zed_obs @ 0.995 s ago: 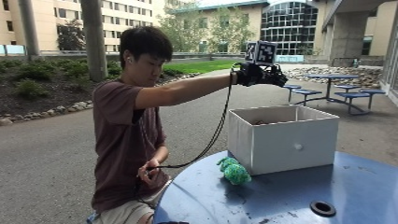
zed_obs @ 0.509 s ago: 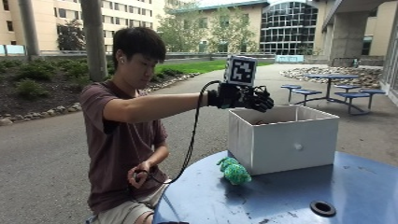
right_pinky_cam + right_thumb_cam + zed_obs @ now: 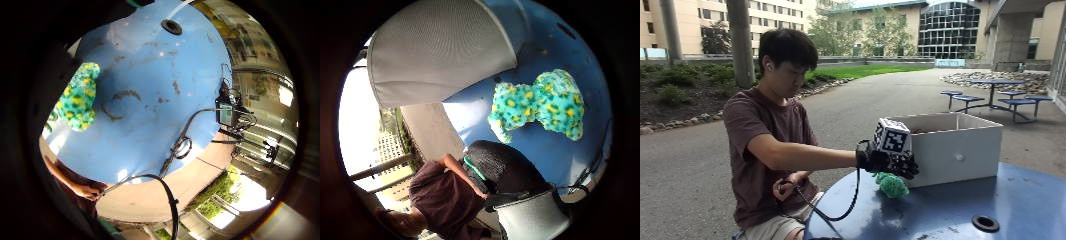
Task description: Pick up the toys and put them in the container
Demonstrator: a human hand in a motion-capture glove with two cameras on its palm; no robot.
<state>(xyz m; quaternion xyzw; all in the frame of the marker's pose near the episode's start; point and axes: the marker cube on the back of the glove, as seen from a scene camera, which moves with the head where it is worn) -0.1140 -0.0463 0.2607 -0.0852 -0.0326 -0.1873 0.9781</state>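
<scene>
One green-and-yellow plush toy (image 3: 892,185) lies on the round blue table (image 3: 1013,200), just beside the near corner of the white container (image 3: 953,147). In the thumb-side palm view the toy (image 3: 540,104) rests on the blue surface next to the container's wall (image 3: 440,50), and in the little-finger-side view it (image 3: 77,97) sits at the table's edge. The gloved right hand (image 3: 889,162) is above the toy and in front of the container's corner; its fingers point downward toward the toy, spread apart and holding nothing, though whether they touch the plush cannot be told from the outside view. The container stands upright and open-topped on the table. A dark hole (image 3: 985,223) lies in the tabletop, well apart from the container. The person's bare hand (image 3: 788,186), beyond the table's edge on the far side from the container, holds a black cable (image 3: 840,210).
</scene>
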